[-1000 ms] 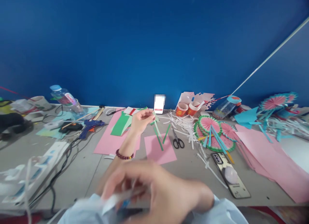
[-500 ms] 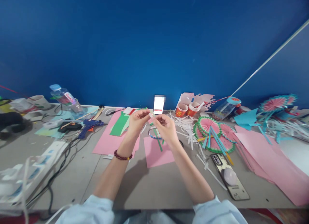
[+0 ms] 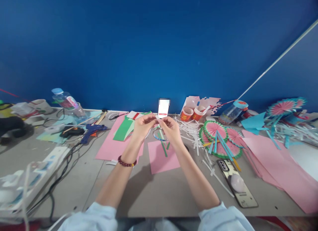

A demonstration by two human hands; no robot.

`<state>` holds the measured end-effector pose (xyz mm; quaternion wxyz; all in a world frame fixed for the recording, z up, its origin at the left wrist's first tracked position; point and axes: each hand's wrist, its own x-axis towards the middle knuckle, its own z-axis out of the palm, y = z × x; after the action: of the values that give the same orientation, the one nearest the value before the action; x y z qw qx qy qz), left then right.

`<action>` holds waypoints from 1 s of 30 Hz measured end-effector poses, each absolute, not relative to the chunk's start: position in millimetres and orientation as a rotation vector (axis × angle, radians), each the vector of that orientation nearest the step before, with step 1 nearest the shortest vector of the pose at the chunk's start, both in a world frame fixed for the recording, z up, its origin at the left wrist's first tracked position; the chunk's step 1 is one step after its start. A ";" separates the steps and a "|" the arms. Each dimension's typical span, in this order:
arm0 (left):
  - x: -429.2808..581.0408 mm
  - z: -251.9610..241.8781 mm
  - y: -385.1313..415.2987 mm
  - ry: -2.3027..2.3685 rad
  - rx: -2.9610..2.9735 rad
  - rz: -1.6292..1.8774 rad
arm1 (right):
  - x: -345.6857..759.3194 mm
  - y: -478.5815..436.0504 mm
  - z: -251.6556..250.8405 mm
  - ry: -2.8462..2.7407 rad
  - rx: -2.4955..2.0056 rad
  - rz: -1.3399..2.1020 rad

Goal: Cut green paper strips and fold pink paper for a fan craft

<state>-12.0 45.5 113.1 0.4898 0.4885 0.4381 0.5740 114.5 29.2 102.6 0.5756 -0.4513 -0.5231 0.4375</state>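
Blue wall backs our grey worktop. Head view: held up beyond the pink square, 1 small pale strip sits between our left hand and right hand; both grips are pinched on it, presumably to steady it. A ring shows underneath. Past the square, a lit phone stands up, probably for viewing; right of the square lie pleated fans.

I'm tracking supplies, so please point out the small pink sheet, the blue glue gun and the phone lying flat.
Small pink sheet (image 3: pixel 159 160): head view, bare lower part.
Blue glue gun (image 3: pixel 94 127): head view, its body.
Phone lying flat (image 3: pixel 245 195): head view, lower back.
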 end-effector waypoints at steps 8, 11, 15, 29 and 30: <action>-12.2 115.2 43.0 1.042 1.239 1.395 | 115.9 28.4 105.3 -1.218 -1.070 1.047; -11.9 115.8 42.7 1.040 1.240 1.392 | 116.1 29.1 104.8 -1.223 -1.067 1.037; -12.0 115.0 42.8 1.040 1.251 1.380 | 116.9 30.1 104.0 -1.234 -1.075 1.016; -11.3 114.1 43.2 1.031 1.242 1.381 | 117.5 30.8 103.6 -1.248 -1.096 1.015; -11.2 114.3 43.3 1.034 1.239 1.377 | 117.4 30.6 104.0 -1.248 -1.098 1.014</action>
<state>-11.2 43.3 114.3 0.4882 0.5095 0.4254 0.5666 117.4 30.6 104.0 0.5624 -0.4663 -0.5298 0.4308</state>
